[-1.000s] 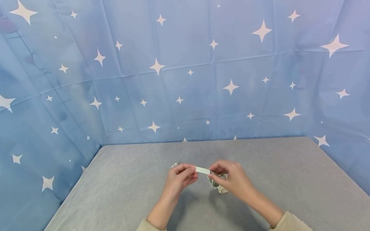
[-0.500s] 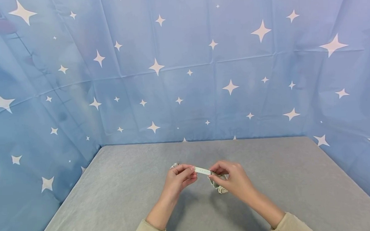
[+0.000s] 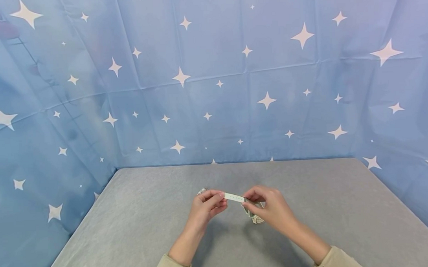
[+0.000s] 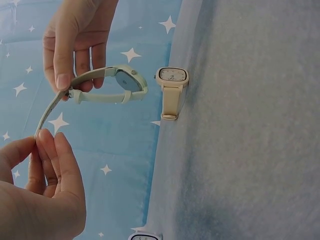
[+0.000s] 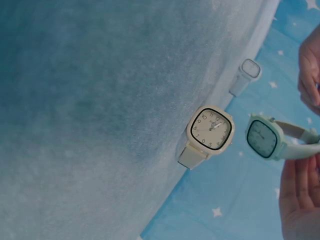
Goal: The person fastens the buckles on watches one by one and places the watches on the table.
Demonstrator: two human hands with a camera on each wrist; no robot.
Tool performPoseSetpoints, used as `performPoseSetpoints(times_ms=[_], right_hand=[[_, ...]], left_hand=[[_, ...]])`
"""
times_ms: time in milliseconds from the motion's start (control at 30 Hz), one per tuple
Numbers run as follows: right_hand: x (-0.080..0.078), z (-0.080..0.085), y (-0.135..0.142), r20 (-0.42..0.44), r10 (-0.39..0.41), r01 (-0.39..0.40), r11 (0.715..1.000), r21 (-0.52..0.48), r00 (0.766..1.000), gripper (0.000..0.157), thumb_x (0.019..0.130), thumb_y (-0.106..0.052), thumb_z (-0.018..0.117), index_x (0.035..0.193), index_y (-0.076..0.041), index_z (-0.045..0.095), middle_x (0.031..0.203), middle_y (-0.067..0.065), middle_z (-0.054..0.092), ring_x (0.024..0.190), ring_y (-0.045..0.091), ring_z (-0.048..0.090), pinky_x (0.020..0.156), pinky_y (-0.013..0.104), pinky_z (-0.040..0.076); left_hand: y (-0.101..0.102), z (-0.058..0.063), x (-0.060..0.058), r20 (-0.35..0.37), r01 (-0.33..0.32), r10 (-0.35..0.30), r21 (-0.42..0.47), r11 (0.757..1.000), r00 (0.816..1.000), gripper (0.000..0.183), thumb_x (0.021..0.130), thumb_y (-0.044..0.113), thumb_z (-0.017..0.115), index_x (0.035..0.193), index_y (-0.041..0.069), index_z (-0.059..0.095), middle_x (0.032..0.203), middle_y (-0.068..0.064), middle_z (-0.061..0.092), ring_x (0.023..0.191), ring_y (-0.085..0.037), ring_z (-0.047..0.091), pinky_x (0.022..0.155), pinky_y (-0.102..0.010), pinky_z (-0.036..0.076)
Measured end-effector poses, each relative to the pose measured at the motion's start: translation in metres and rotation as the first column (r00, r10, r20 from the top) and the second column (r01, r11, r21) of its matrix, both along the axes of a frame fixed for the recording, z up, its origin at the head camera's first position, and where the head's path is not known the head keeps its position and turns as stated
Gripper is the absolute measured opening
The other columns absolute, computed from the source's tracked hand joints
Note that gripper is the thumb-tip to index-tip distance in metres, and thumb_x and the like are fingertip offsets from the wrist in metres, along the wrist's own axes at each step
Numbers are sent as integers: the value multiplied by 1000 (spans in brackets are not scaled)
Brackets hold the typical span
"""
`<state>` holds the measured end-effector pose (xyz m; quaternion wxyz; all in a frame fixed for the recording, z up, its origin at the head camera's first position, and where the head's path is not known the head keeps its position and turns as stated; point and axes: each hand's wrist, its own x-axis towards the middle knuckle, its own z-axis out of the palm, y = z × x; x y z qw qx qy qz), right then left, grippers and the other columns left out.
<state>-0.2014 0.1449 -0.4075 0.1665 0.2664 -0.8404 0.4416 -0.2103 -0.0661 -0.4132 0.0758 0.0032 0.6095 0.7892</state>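
A pale green wristwatch (image 5: 262, 139) is held up between both hands, its strap looped through the buckle. My left hand (image 3: 201, 209) pinches the strap's tip between thumb and fingers, and the punched strap end (image 3: 234, 197) stretches across to the right. Thumb and fingers of my right hand (image 3: 271, 206) pinch the strap at the buckle, as the left wrist view shows. The dial hangs clear of the grey table beyond the right fingers. Part of the buckle is hidden by the right thumb.
A cream wristwatch (image 5: 211, 129) stands on the grey table (image 3: 150, 230) just below the held one. Farther left is a white wristwatch (image 5: 250, 68), partly behind my left hand in the head view. A blue star-patterned cloth (image 3: 213, 110) surrounds the table's back and sides.
My left fingers have shifted very slightly left, and a little more of the strap shows between the hands. The right hand is nearly still.
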Motion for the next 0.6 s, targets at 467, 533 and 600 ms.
performPoseSetpoints(times_ms=[467, 533, 600], right_hand=[[0, -1, 2, -9, -20, 20, 1000, 4, 1000, 18, 81, -6, 81, 90, -17, 71, 81, -9, 72, 74, 1, 68, 69, 23, 60], [0, -1, 2, -9, -21, 21, 1000, 5, 1000, 18, 81, -6, 81, 90, -17, 71, 82, -9, 72, 74, 1, 68, 69, 23, 60], [1, -1, 2, -11, -22, 22, 1000, 5, 1000, 17, 81, -6, 81, 90, -17, 71, 82, -9, 72, 74, 1, 68, 69, 23, 60]], left_hand=[[-1, 0, 0, 4, -4, 4, 2, 1000, 1000, 13, 91, 12, 71, 95, -1, 71, 77, 3, 69, 71, -6, 69, 75, -25, 61], [-2, 0, 0, 4, -4, 4, 2, 1000, 1000, 13, 91, 12, 71, 95, 0, 71, 77, 3, 69, 72, -6, 69, 75, -26, 61], [-2, 0, 1, 5, -4, 4, 3, 1000, 1000, 12, 91, 12, 71, 95, 0, 71, 77, 3, 69, 71, -6, 69, 75, -26, 61]])
